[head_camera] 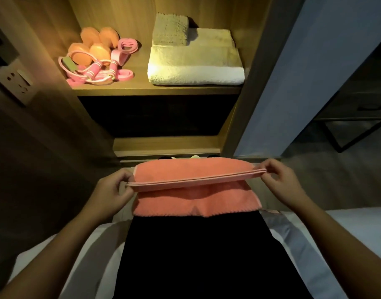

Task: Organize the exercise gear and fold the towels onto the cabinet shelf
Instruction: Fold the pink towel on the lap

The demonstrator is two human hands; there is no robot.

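Note:
A salmon-pink towel [196,201] is stretched flat between my hands in front of the cabinet, doubled over so its piped edges meet. My left hand [114,188] pinches its left corners and my right hand [280,180] pinches its right corners. On the lit cabinet shelf [155,90] lie two orange dumbbells [92,46], a pink skipping rope [98,72] and a pink band [127,45] at the left. At the right lies a folded white towel [196,67] with a smaller beige folded towel [171,30] on its back corner.
Below the lit shelf is a dark compartment [157,115] and a lower wooden ledge [165,145]. A wall socket [19,83] sits at the left. A pale door panel [293,83] stands at the right, with a dark metal-framed stand [353,126] beyond it.

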